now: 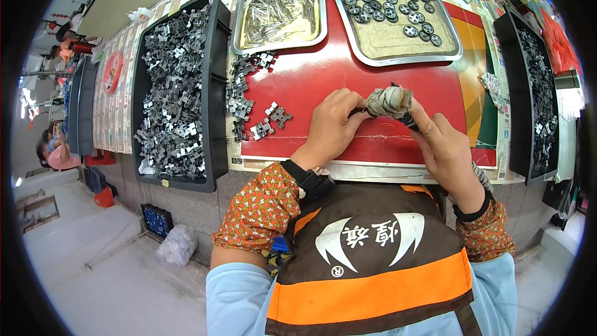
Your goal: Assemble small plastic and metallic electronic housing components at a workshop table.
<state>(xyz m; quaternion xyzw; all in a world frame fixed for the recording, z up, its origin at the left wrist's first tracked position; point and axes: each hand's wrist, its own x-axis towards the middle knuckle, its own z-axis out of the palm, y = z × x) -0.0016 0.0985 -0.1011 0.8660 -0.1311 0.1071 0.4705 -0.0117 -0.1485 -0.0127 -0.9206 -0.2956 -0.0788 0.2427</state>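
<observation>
My left hand [336, 121] is over the red board, thumb and fingers pinched together. A small dark piece shows at its fingertips, too hidden to name. Against those fingertips is a tool-like thing wrapped in grey-beige cloth strips [390, 101], its frayed end upward. My right hand [444, 149] grips it from the right, index finger along its side and the other fingers curled. Something dark shows just under the wrapping. Left of my left hand, several small grey metal clip-like parts [278, 114] lie loose on the board.
A black bin [219, 87] of metal parts stands at left, another black bin [507, 43] at far right. Behind are a metal tray of silver pins [323, 22] and a metal tray of black wheels [398, 61]. The red board [298, 74] covers the table between.
</observation>
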